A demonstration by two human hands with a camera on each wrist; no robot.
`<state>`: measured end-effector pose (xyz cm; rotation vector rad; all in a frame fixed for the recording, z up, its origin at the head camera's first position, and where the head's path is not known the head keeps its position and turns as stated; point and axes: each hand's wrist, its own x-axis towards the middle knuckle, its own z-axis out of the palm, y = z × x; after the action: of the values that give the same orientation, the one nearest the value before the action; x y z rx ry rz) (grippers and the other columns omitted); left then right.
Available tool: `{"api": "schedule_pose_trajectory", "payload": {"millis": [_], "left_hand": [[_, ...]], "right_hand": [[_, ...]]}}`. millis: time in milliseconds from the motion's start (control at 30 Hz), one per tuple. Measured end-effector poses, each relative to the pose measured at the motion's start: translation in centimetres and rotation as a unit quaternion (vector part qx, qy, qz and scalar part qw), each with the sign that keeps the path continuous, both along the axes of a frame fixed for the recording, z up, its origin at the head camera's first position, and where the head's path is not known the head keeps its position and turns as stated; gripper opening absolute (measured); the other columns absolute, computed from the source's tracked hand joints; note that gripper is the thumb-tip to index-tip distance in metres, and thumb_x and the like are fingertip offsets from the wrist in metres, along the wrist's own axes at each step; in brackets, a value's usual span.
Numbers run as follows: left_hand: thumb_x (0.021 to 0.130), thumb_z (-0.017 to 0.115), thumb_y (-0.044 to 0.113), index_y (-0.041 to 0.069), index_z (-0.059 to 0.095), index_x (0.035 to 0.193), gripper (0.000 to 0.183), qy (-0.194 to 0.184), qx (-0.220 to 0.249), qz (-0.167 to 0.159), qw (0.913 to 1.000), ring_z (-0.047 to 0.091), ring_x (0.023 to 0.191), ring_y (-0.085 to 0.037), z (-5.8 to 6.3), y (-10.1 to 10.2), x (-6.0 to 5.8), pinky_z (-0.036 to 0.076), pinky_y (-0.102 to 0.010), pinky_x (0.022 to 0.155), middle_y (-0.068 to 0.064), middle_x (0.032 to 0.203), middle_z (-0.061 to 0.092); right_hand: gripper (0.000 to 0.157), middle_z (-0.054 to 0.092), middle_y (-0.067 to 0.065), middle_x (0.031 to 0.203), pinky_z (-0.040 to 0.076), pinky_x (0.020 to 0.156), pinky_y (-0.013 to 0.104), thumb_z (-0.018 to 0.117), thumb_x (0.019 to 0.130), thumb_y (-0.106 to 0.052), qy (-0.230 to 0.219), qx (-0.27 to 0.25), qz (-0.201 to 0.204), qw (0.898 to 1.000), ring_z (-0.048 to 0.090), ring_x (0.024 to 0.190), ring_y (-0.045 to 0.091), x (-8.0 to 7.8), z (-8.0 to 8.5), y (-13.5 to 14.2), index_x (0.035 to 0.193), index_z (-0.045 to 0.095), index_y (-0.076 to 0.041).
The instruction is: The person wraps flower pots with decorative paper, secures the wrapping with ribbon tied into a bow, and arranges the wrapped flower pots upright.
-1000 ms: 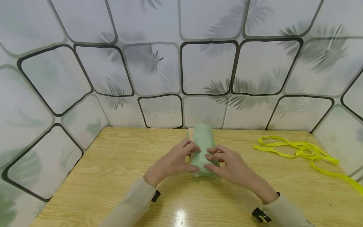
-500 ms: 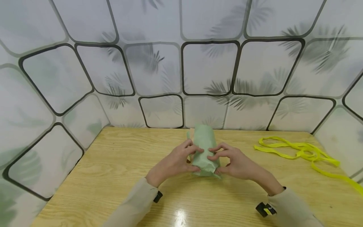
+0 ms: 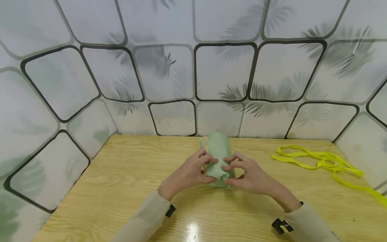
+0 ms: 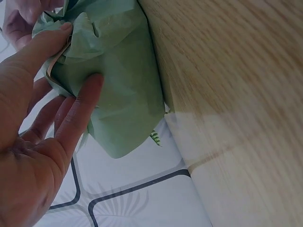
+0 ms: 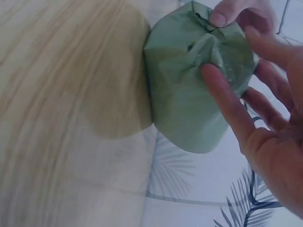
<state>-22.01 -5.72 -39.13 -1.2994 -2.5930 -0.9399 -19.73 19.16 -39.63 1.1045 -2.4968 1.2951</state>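
Lying lengthwise on a wood-grain surface (image 3: 121,174), near its back edge, a rounded bundle (image 3: 219,148) wrapped in pale green is held between a person's left hand (image 3: 188,171) and right hand (image 3: 251,174). The hands are set apart, just beside each other, with the fingers and thumbs of both curled onto the bundle. Crumpled folds (image 5: 210,49) at its near end are touched by both thumbs. To the right, a tangled yellow ribbon (image 3: 347,183) is strewn on the surface. Behind, a pale backdrop (image 3: 223,72) is printed with dark outlines and grey leaves.
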Motion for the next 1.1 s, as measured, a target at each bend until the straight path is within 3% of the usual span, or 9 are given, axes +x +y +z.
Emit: {"api": "schedule_pose_trajectory", "payload": {"millis": [233,367,567,633,733,800,867,967,1100], "left_hand": [[0.082,0.086,0.029,0.008,0.065,0.118,0.047,0.018,-0.019,0.007,0.9996,0.056,0.085,-0.02,0.1,0.4,0.2,0.05,-0.015,0.069,-0.006,0.107,0.052],[0.082,0.085,0.034,0.01,0.066,0.118,0.047,0.038,-0.017,0.014,0.999,0.059,0.087,-0.016,0.0,0.6,0.0,0.051,-0.015,0.07,-0.006,0.121,0.052],[0.085,0.084,0.035,0.013,0.065,0.116,0.043,0.087,-0.037,0.026,0.9952,0.065,0.108,-0.017,-0.1,0.8,0.1,0.054,-0.028,0.088,-0.006,0.146,0.057],[0.085,0.083,0.039,0.013,0.064,0.124,0.05,0.086,-0.054,0.033,0.9943,0.065,0.097,-0.013,0.0,0.9,0.2,0.049,-0.029,0.087,-0.001,0.144,0.062],[0.083,0.081,0.045,0.013,0.058,0.141,0.07,0.071,-0.068,0.039,0.9944,0.056,0.077,-0.008,0.1,0.9,0.3,0.041,-0.025,0.08,0.005,0.136,0.069],[0.08,0.081,0.048,0.012,0.052,0.149,0.083,0.064,-0.072,0.037,0.9947,0.048,0.069,-0.009,0.2,0.9,0.2,0.038,-0.024,0.079,0.007,0.13,0.072],[0.076,0.081,0.05,0.011,0.051,0.149,0.087,0.064,-0.072,0.035,0.9947,0.055,0.077,-0.007,0.4,1.0,0.2,0.039,-0.024,0.081,0.006,0.13,0.072],[0.075,0.08,0.051,0.011,0.06,0.134,0.074,0.073,-0.072,0.03,0.9943,0.066,0.105,-0.01,0.4,1.1,0.1,0.044,-0.028,0.086,0.001,0.139,0.066],[0.079,0.081,0.049,0.013,0.059,0.108,0.051,0.088,-0.069,0.032,0.9932,0.06,0.13,-0.018,0.2,1.5,0.0,0.047,-0.034,0.091,-0.004,0.147,0.058]], "right_hand": [[0.022,0.059,0.0,0.091,0.061,0.071,0.027,0.091,0.071,-0.002,0.135,0.022,-0.056,0.989,0.071,0.089,0.021,-0.4,-0.5,-0.6,0.083,0.074,-0.011],[0.021,0.059,0.0,0.09,0.059,0.066,0.025,0.09,0.072,-0.001,0.15,0.02,-0.067,0.986,0.067,0.081,0.016,-0.2,-0.5,-0.8,0.086,0.076,-0.007],[0.02,0.069,0.011,0.113,0.06,0.06,0.023,0.082,0.083,-0.001,0.038,-0.008,-0.013,0.999,0.07,0.109,0.031,0.1,-0.4,1.0,0.1,0.077,-0.01],[0.025,0.068,0.016,0.129,0.062,0.067,0.024,0.078,0.088,-0.003,-0.024,-0.015,-0.002,1.0,0.069,0.114,0.024,0.3,-0.2,2.3,0.112,0.077,-0.011],[0.024,0.065,0.019,0.137,0.063,0.076,0.028,0.073,0.095,-0.007,-0.087,-0.02,-0.031,0.996,0.069,0.115,0.01,0.2,-0.1,4.6,0.118,0.075,-0.012],[0.021,0.069,0.019,0.129,0.063,0.073,0.028,0.071,0.096,-0.008,-0.077,-0.001,-0.086,0.993,0.073,0.102,0.008,-0.1,0.0,6.4,0.117,0.075,-0.011],[0.017,0.074,0.019,0.118,0.06,0.064,0.026,0.071,0.096,-0.007,-0.034,0.048,-0.157,0.986,0.074,0.088,0.011,-0.7,-0.1,8.4,0.112,0.076,-0.009],[0.017,0.074,0.024,0.107,0.056,0.058,0.03,0.072,0.092,-0.003,0.019,0.148,-0.252,0.956,0.073,0.077,0.025,-1.8,-0.4,11.6,0.108,0.076,-0.002],[0.027,0.07,0.033,0.11,0.058,0.069,0.049,0.072,0.088,-0.002,-0.019,0.277,-0.281,0.919,0.07,0.086,0.042,-3.1,-0.6,15.4,0.112,0.071,0.01]]}}
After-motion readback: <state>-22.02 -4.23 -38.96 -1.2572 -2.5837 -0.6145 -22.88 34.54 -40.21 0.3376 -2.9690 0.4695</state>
